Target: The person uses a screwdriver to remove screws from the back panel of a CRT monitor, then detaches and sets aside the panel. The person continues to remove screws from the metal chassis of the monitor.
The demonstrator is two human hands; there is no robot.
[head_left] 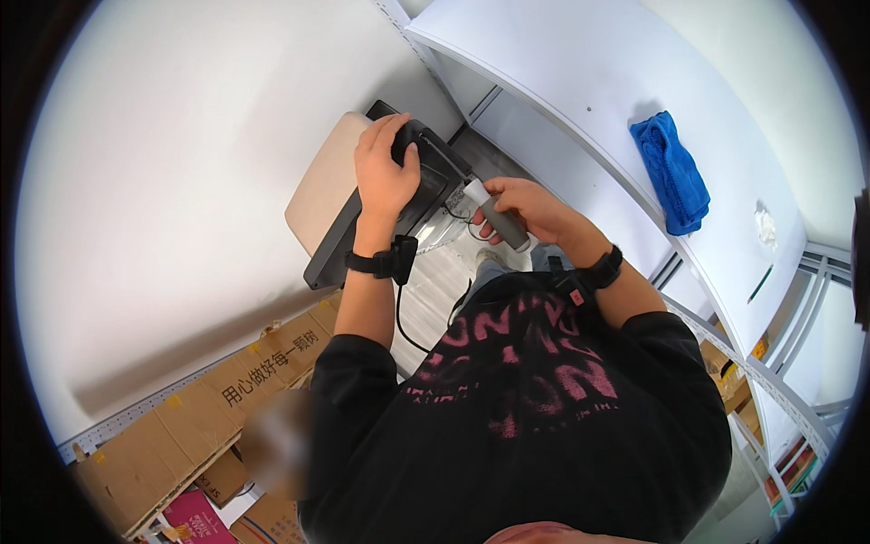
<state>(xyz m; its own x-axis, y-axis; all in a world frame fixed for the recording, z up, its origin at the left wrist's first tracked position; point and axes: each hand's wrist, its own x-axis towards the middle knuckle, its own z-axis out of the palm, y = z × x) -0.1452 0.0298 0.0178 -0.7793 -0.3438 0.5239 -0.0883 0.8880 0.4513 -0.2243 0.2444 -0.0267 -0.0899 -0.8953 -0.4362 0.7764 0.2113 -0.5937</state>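
My left hand (387,172) lies on a black piece of equipment (421,195) against the wall, its fingers stretched over the upper part and the thumb apart. A beige panel (326,177) adjoins the black part on the left. My right hand (535,210) is closed round a grey cylindrical handle (501,220) with a white collar; its exact kind is unclear. The collar end points up-left at the black equipment, and a thin rod seems to run from there along it. A thin dark cord loops below. Both wrists wear black straps.
To the right runs a white shelf (580,63) bearing a folded blue cloth (671,172), a crumpled white tissue (766,225) and a green pencil-like stick (760,283). Cardboard (195,431) and a pink box (198,519) lie at lower left. A plain wall stands on the left.
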